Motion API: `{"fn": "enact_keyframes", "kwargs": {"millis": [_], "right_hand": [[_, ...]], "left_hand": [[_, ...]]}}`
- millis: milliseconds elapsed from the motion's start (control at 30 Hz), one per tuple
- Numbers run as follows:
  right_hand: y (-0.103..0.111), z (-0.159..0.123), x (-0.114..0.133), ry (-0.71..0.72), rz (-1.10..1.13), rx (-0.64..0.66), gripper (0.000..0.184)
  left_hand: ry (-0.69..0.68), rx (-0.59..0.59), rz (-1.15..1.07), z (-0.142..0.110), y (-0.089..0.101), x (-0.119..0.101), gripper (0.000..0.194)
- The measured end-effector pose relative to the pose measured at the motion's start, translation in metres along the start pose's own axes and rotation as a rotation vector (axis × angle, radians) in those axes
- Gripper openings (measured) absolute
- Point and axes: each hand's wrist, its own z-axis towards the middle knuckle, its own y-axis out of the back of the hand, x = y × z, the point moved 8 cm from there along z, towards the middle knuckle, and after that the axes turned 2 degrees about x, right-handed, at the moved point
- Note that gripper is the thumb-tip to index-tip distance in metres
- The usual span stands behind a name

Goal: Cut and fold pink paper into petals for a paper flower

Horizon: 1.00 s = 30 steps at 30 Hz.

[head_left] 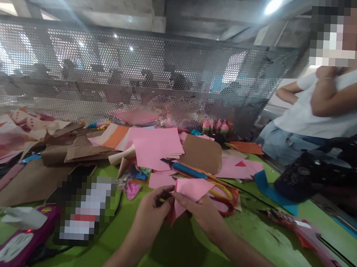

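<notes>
A folded piece of pink paper (195, 189) is held up over the green table between both of my hands. My left hand (153, 212) pinches its left edge, thumb and fingers pressed together. From the right, my right hand (202, 212) grips the same paper, thumb lying on its front face. The paper comes to a point at the bottom, where a darker red-pink part shows. Just behind the hands lie a blue-handled cutter (191, 170) and scissors with red and yellow handles (222, 205), partly hidden by the paper and my right hand.
Pink sheets (156, 146), brown card (201, 152) and paper scraps cover the table's back. A pink glue gun (313, 236) lies at right, a magenta power strip (20, 236) and dark phone (80, 176) at left. A person (330, 97) stands right, beside a black bag (305, 174).
</notes>
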Motion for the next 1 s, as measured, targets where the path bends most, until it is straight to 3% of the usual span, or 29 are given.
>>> {"fn": "enact_keyframes", "kwargs": {"millis": [367,600,700,867,1000], "right_hand": [[0.011,0.001,-0.010,-0.033,0.070,-0.121,0.030],[0.009,-0.001,-0.014,-0.060,0.126,-0.106,0.034],[0.010,-0.005,-0.017,-0.133,0.200,-0.123,0.034],[0.016,-0.007,-0.016,-0.185,0.349,-0.193,0.034],[0.019,-0.005,-0.017,-0.163,0.436,-0.242,0.030]], "left_hand": [[0.070,0.035,-0.111,-0.001,-0.003,0.006,0.033],[0.044,0.049,-0.088,0.001,-0.005,0.006,0.037],[-0.035,0.087,-0.082,0.000,-0.010,0.001,0.041],[-0.162,0.202,-0.090,-0.006,-0.022,-0.011,0.066],[-0.209,0.183,-0.100,-0.007,-0.022,-0.016,0.056]]}}
